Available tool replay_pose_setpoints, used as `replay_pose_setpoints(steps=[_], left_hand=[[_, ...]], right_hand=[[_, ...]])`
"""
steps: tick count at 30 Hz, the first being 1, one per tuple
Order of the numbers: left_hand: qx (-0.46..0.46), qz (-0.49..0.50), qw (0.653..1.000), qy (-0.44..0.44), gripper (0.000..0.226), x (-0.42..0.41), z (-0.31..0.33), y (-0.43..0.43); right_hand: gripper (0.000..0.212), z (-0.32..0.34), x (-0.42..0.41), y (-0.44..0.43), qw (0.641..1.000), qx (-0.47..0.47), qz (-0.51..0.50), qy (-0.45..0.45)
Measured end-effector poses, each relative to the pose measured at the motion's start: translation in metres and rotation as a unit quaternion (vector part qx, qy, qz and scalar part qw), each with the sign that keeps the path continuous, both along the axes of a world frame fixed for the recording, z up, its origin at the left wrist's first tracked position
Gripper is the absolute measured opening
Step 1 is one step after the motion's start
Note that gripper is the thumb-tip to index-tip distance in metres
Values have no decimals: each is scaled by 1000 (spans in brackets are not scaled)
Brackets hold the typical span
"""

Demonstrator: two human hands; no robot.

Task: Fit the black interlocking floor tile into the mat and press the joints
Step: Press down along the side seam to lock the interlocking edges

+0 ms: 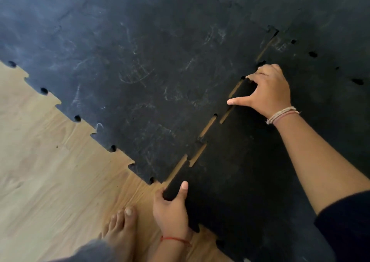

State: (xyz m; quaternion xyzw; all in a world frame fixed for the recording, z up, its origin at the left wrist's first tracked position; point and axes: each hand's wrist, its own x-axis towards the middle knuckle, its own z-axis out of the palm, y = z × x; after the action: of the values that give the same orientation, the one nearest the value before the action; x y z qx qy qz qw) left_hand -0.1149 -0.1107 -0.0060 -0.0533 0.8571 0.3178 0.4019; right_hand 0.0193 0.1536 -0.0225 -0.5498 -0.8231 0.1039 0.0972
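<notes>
A black interlocking floor tile point(240, 171) lies at the lower right, its toothed left edge alongside the laid black mat point(130, 71). Narrow slits of wooden floor show along the seam point(207, 127), so the teeth sit only partly meshed. My left hand point(172, 211) grips the tile's near left corner, thumb on top and fingers under the edge. My right hand point(268, 89) grips the same edge farther up, fingers curled over a tooth and thumb stretched out toward the seam. The tile's far side lies against more mat at the right.
Light wooden floor point(40, 171) fills the lower left, bordered by the mat's jagged toothed edge point(78, 118). My bare foot point(122, 229) rests on the wood just left of my left hand. A dark sleeve point(348, 225) covers my right upper arm.
</notes>
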Motion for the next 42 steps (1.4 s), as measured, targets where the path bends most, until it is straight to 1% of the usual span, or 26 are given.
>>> replay_pose_setpoints(steps=[1, 3, 5, 7, 10, 12, 15, 16, 17, 18, 19, 20, 21, 22, 24, 25, 26, 29, 32, 34, 36, 37, 38, 39, 41, 42], left_hand=[[18, 6, 1000, 10, 24, -3, 0, 1], [42, -2, 997, 61, 23, -10, -3, 6], [32, -33, 993, 104, 32, -16, -7, 13], [14, -58, 992, 109, 43, -17, -10, 12], [2, -69, 994, 81, 44, -9, -11, 0], [5, -70, 994, 80, 43, -6, -15, -3], [-15, -36, 995, 91, 46, -5, -20, -1], [-11, -41, 994, 104, 51, -3, -17, -3], [10, -78, 987, 143, 53, -1, -16, -5], [38, -141, 966, 214, 53, 3, -16, -9], [53, -213, 932, 288, 52, 6, -17, -11], [59, -280, 898, 334, 52, 8, -18, -12], [58, -336, 872, 350, 56, 9, -21, -11], [56, -390, 853, 342, 59, 9, -24, -9], [57, -493, 800, 337, 58, 6, -31, -4], [56, -524, 778, 343, 55, 5, -36, -3], [51, -537, 765, 352, 54, 3, -41, -1], [38, -533, 772, 345, 55, -2, -46, 7], [31, -540, 769, 342, 54, -1, -47, 8], [28, -543, 767, 341, 55, 0, -47, 6], [20, -547, 764, 343, 57, 0, -46, 5], [18, -545, 764, 344, 58, -1, -47, 6], [16, -545, 764, 345, 58, -1, -47, 8], [14, -544, 764, 346, 58, -1, -46, 9], [16, -541, 767, 343, 58, -2, -45, 10], [20, -541, 768, 343, 58, -1, -46, 9]], right_hand=[[82, 1, -1, 3, 1000, 2, 0, -2], [82, 3, -5, 9, 1000, 1, -11, -1], [82, 4, -11, 13, 1000, -12, -27, -2], [81, 5, -13, 11, 999, -26, -35, -8], [80, 3, -7, 0, 999, -33, -27, -19], [80, 3, -6, -2, 999, -35, -18, -27], [84, 7, -8, -2, 998, -47, -27, -23], [85, 9, -11, -9, 998, -53, -17, -11], [85, 10, -14, -20, 999, -50, 12, -4], [81, 10, -18, -36, 998, -32, 62, -8], [76, 9, -23, -55, 992, -13, 122, -15], [73, 7, -28, -75, 984, -6, 175, -19], [74, 2, -30, -92, 978, -8, 207, -22], [77, -2, -31, -103, 977, -17, 211, -27], [86, -10, -29, -112, 985, -50, 161, -32], [90, -13, -28, -111, 990, -62, 127, -28], [91, -15, -28, -110, 992, -66, 102, -20], [89, -20, -33, -107, 995, -62, 78, -5], [89, -23, -35, -106, 995, -68, 74, -3], [88, -21, -37, -108, 991, -94, 88, -38], [80, -19, -39, -112, 985, -91, 110, -101], [75, -19, -40, -113, 983, -89, 115, -113], [71, -18, -41, -112, 984, -91, 109, -105], [69, -16, -44, -109, 989, -89, 88, -76], [67, -12, -58, -99, 998, -52, 18, -11], [67, -12, -66, -94, 999, -37, -8, -7]])
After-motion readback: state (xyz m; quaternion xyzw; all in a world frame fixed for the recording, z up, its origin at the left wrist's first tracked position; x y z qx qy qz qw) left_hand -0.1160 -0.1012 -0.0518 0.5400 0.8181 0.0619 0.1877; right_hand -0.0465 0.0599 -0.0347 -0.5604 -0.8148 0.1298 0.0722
